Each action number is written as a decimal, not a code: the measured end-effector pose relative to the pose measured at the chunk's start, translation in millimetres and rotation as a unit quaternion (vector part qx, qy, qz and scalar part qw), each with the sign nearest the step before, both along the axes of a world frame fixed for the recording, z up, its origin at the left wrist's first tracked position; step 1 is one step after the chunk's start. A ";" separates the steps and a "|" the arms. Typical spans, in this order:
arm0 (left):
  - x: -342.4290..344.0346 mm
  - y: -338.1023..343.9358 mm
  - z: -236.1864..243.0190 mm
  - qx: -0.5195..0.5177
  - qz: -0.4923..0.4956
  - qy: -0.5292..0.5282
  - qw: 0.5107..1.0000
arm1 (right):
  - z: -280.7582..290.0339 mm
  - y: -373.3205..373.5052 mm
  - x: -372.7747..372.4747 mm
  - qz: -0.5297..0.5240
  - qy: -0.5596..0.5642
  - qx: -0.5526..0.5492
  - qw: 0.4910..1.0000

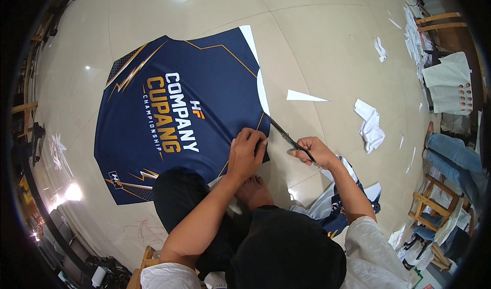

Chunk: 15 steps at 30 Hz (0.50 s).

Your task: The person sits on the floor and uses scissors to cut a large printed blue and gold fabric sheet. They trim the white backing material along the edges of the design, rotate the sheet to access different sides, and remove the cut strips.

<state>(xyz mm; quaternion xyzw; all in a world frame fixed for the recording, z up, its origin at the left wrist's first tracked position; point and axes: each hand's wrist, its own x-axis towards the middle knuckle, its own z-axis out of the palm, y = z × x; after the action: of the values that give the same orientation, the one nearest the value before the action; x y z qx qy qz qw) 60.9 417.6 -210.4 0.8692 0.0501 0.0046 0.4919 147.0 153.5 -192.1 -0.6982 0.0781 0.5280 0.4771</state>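
A navy jersey panel with white and gold lettering, gold lines and lightning shapes lies spread on the floor. My left hand is closed on its lower right part, fingers bent and pinching the cloth. In my right hand is a pair of black scissors, thumb and fingers at the handles. The scissors' tips meet the panel's right edge, just below a white strip along that edge. My bare foot rests beside the panel's lower edge.
A white triangular scrap and a crumpled white piece lie to the right. More navy and white cloth is bunched under my right forearm. At the far right, a person's jeans-clad leg and a wooden stool show.
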 end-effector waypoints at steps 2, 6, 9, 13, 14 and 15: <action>-1.0 -0.7 -2.1 -0.002 0.002 -0.003 1.000 | -0.6 0.0 1.2 0.003 -0.001 -0.003 1.000; -1.2 -1.3 -4.4 -0.003 0.006 -0.011 1.000 | -3.7 -1.2 2.1 0.014 -0.010 -0.001 1.000; -1.4 -0.8 -1.0 -0.002 0.007 -0.006 1.000 | -0.2 1.8 3.1 0.021 -0.014 -0.009 1.000; -0.8 0.4 -0.7 -0.004 0.000 -0.005 1.000 | -1.7 0.3 3.1 0.014 -0.010 -0.006 1.000; -0.9 0.3 -1.4 0.000 -0.001 -0.002 1.000 | -2.8 -0.5 2.7 0.014 -0.008 -0.003 1.000; -1.1 0.2 -2.0 0.004 -0.001 0.000 1.000 | -3.4 -1.1 2.4 0.014 -0.006 0.000 1.000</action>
<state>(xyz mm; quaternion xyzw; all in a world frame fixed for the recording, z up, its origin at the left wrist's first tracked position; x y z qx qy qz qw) 59.8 417.8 -212.3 0.8710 0.0489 0.0043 0.4888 149.4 152.4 -195.5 -0.7024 0.0648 0.5304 0.4702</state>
